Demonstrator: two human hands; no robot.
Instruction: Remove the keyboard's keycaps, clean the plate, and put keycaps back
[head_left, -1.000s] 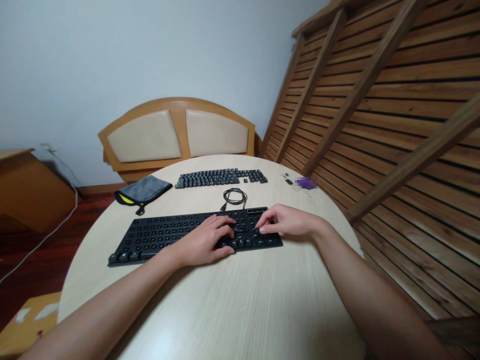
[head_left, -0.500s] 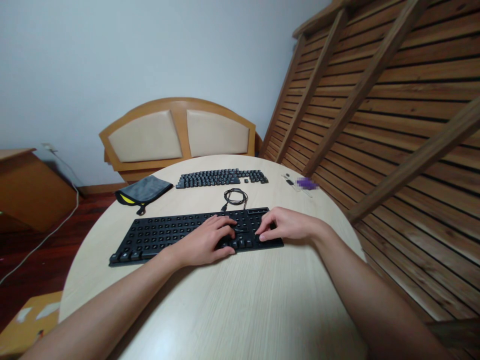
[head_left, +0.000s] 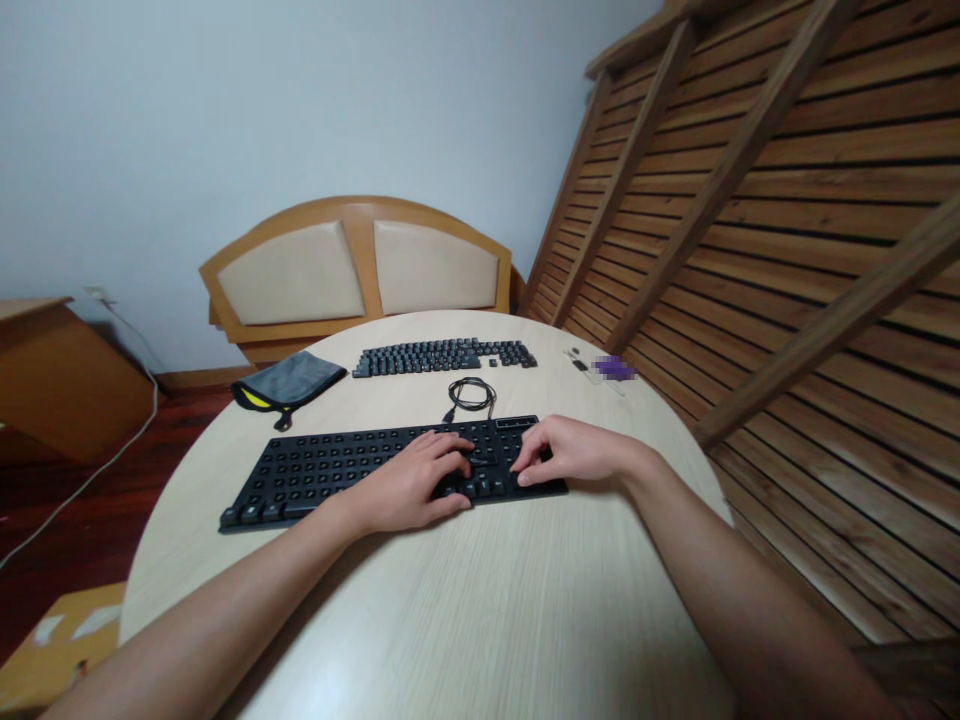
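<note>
A black keyboard (head_left: pixel 330 470) lies on the round table, with most key positions bare and keycaps along its bottom row. My left hand (head_left: pixel 420 482) rests over its middle right, fingers spread and curved onto the keys, the thumb by the front edge. At the number pad, my right hand (head_left: pixel 562 450) is closed in a pinch, thumb and fingertips down on the keyboard. Whatever sits between those fingertips is too small and dark to make out. Behind, rows of loose black keycaps (head_left: pixel 420 357) stand laid out in keyboard order. A coiled black cable (head_left: pixel 472 394) lies between them and the keyboard.
A grey cloth (head_left: pixel 292 383) with a yellow and black edge lies at the table's left. Small parts and a blurred purple item (head_left: pixel 615 368) sit near the right edge. Wooden slats (head_left: pixel 750 250) lean close along the right; a padded headboard (head_left: pixel 360 265) stands behind the table (head_left: pixel 487 600).
Both hands stay at nearly the same spots on the keyboard. The right fingertips have shifted very slightly downward; the keycaps behind have not moved.
</note>
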